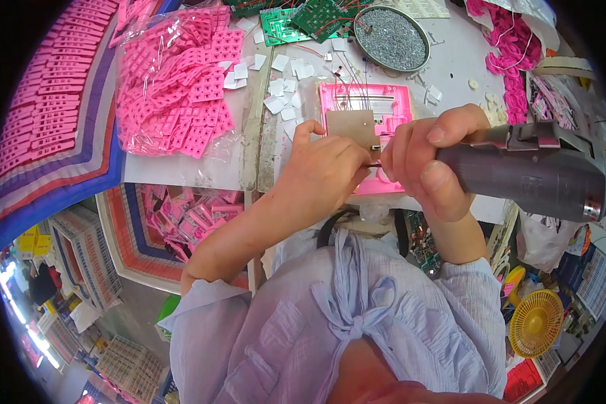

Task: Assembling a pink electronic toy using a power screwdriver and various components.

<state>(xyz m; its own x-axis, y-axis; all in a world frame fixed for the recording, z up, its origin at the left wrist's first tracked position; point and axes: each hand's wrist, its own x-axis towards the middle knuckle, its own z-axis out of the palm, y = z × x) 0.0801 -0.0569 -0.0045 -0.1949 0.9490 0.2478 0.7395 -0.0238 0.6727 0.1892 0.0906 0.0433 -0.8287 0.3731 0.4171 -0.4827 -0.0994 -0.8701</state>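
A pink plastic casing (400, 101) lies on the table in front of me, with a tan circuit board (349, 126) and several thin wires in it. Wrapped in my right hand (438, 158) is a dark grey electric screwdriver (518, 176), lying nearly level; its thin dark tip reaches left to the board's lower edge. My left hand (326, 165) rests over the board's lower left side. Its thumb and fingers are drawn together near that tip, and whatever they pinch is hidden.
A round dish of small screws (392, 40) stands behind the casing, near green circuit boards (279, 25). White square pieces (274, 104) are scattered left of it. Further left lie a clear bag of pink keypads (182, 87) and rows of pink parts (57, 87).
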